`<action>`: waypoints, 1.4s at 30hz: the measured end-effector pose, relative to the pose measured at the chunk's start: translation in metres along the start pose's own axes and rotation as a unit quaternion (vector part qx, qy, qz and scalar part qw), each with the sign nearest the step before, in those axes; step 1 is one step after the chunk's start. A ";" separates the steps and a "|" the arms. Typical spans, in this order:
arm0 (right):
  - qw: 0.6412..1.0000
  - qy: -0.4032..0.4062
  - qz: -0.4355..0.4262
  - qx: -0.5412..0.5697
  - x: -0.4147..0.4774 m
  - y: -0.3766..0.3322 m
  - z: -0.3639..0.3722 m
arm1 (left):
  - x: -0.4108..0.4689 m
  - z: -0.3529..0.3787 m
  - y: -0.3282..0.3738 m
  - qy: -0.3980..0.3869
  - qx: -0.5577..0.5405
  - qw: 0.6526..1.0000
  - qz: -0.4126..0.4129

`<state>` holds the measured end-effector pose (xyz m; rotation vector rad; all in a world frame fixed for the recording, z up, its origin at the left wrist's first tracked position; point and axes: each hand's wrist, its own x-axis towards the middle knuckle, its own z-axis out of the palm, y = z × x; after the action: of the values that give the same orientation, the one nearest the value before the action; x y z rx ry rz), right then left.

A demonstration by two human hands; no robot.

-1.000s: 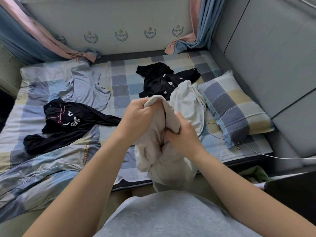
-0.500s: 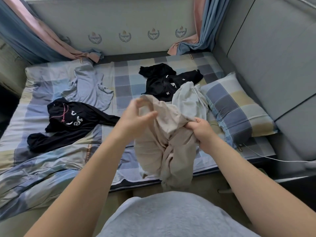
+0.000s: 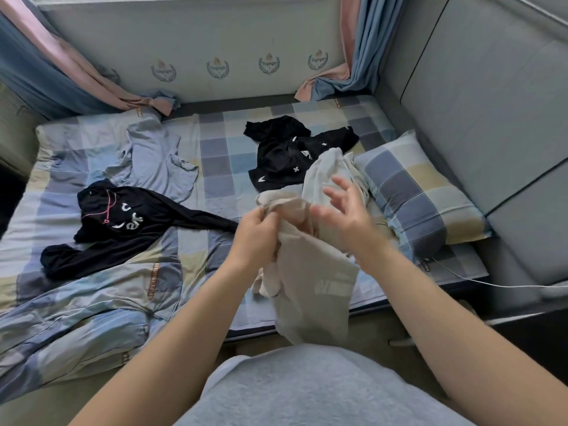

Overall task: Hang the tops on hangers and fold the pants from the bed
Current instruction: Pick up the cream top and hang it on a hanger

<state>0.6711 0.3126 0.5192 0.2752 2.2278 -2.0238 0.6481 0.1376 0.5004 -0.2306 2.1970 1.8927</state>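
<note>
Beige garment (image 3: 310, 287) gripped by left hand (image 3: 258, 232) over bed (image 3: 215, 142) near edge; right hand (image 3: 347, 213) spread, empty. Identification step, seemingly; regrip required.

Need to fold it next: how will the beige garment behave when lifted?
Probably floppy: the beige garment hangs in limp folds from the left hand. Likely light, since that one grip seems to carry it. Apt to bunch, not hold shape.

The bed (image 3: 221, 167) carries a checked sheet. On it lie a pale blue top (image 3: 153, 161) at back left, a black long-sleeved top (image 3: 129, 222) touching its front edge, a black garment (image 3: 285, 158) mid-back with a pale garment (image 3: 332, 167) overlapping it, a checked pillow (image 3: 415, 195) at right, and a rumpled quilt (image 3: 76, 318) front left.
</note>
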 end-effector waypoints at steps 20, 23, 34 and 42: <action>0.992 0.062 0.108 -0.014 0.014 0.006 -0.005 | 0.009 -0.049 0.017 -0.011 0.042 0.999 0.010; 0.984 0.076 0.104 0.125 0.017 -0.021 -0.004 | -0.004 -0.032 -0.002 -0.175 0.109 0.977 -0.046; 0.999 0.025 0.005 0.045 0.001 -0.026 -0.008 | 0.006 -0.013 -0.006 -0.049 -0.154 0.981 -0.111; 0.994 -0.047 0.036 -0.090 -0.037 0.040 0.059 | -0.003 -0.015 0.051 -0.057 -0.363 0.913 -0.175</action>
<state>0.7138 0.2555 0.4825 0.2328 2.2868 -1.7494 0.6360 0.1302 0.5513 -0.5731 1.1808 2.3250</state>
